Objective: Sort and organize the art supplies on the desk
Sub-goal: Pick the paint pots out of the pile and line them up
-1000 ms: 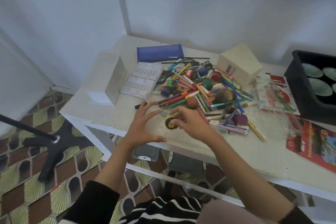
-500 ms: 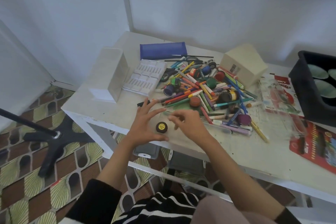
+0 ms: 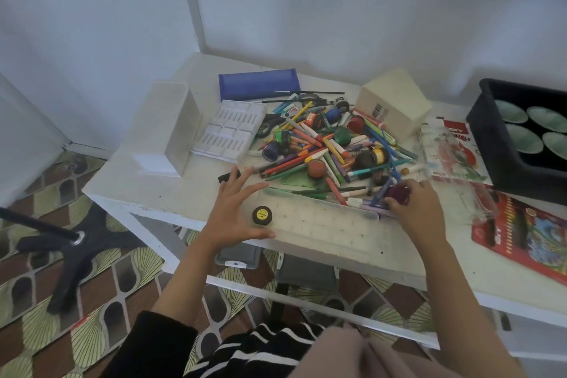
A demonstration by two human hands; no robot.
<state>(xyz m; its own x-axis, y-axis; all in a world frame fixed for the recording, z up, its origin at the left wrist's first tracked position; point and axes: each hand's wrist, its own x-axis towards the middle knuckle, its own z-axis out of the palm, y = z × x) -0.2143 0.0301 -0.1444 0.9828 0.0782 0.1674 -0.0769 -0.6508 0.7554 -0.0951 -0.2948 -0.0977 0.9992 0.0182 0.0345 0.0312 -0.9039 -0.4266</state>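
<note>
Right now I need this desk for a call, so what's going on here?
A person is sorting art supplies on the desk. The right hand grips a maroon pot at the near edge of the pile. The left hand is open, fingers spread, beside a yellow pot that stands alone near the front edge. Nearly everything else lies mixed in the pile.
</note>
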